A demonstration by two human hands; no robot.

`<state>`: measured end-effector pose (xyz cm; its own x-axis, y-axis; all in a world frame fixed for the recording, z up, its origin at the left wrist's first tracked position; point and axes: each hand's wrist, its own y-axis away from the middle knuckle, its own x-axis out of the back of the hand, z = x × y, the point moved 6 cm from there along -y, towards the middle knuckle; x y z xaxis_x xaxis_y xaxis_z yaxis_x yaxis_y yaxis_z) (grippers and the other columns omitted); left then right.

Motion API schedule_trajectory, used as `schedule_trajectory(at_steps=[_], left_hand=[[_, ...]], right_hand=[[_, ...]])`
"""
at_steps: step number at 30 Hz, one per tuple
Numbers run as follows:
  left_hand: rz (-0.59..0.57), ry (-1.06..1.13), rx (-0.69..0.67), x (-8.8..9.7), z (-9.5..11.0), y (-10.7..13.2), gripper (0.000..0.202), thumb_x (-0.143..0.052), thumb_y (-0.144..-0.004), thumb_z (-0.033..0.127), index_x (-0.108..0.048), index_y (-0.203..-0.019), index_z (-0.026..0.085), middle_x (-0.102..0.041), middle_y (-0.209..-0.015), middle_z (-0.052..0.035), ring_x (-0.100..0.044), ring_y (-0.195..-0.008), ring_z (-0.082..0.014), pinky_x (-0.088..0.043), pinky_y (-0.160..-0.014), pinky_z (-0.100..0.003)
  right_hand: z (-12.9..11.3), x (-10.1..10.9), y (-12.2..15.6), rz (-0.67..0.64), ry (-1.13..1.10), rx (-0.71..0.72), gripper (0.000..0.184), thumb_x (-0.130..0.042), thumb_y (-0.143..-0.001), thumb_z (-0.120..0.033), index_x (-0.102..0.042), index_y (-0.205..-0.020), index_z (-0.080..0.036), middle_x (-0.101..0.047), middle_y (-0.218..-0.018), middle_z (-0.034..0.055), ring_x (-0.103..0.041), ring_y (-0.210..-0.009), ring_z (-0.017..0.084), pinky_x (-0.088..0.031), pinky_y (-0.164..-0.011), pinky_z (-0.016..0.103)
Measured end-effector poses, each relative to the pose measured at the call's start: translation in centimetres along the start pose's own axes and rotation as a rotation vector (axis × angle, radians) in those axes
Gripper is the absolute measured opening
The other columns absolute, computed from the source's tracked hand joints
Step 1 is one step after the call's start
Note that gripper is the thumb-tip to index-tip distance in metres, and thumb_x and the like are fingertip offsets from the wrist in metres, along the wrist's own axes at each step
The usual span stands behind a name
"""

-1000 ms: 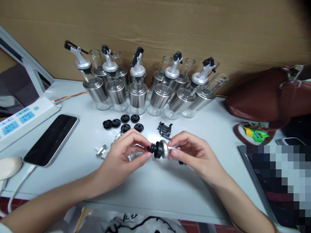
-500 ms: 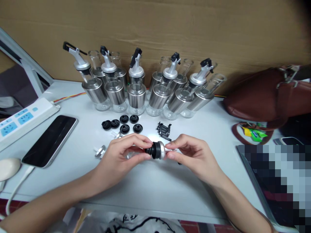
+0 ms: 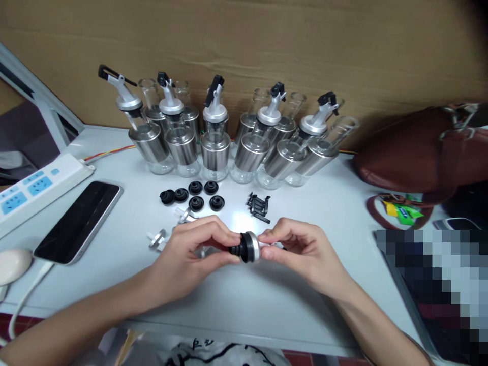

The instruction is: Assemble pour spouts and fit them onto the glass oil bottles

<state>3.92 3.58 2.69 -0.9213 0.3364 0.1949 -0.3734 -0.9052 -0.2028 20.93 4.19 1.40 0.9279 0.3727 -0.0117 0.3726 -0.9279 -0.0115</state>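
A black stopper [image 3: 237,249] and a silver spout [image 3: 253,247] meet end to end just above the middle of the table [image 3: 244,310], lying sideways between the two hands. The left hand [image 3: 198,251] has thumb and fingers pinched on the stopper's ribbed end; the right hand [image 3: 303,249] has its fingertips clamped around the spout's narrow stem. Both parts look light. The stopper is probably rubbery and yielding, its ribs giving good grip; the spout seems stiff, its smooth collar likelier to slip, so the stem and ribs look the surest places to hold.

Beyond the left hand lie loose spouts [image 3: 157,239], partly hidden, and spare stoppers [image 3: 196,203]. Black levers [image 3: 258,206] sit in a cluster beyond the right hand. Farther back stand glass bottles [image 3: 215,152] with metal sleeves, five fitted with spouts.
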Motion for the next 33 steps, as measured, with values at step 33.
schedule_trajectory(at_steps=[33], left_hand=[[0.055, -0.030, -0.089, -0.1, 0.1, 0.4, 0.020, -0.072, -0.079, 0.028, -0.056, -0.087, 0.021, -0.059, -0.077, 0.0024, -0.057, -0.066, -0.0086, -0.046, -0.061, -0.018]], right_hand=[[-1.1, -1.1, 0.3, -0.064, 0.440, 0.165, 0.027, -0.062, -0.083, -0.016, -0.064, -0.108, -0.023, -0.052, -0.069, -0.0028, -0.047, -0.061, 0.010, -0.038, -0.054, 0.019]])
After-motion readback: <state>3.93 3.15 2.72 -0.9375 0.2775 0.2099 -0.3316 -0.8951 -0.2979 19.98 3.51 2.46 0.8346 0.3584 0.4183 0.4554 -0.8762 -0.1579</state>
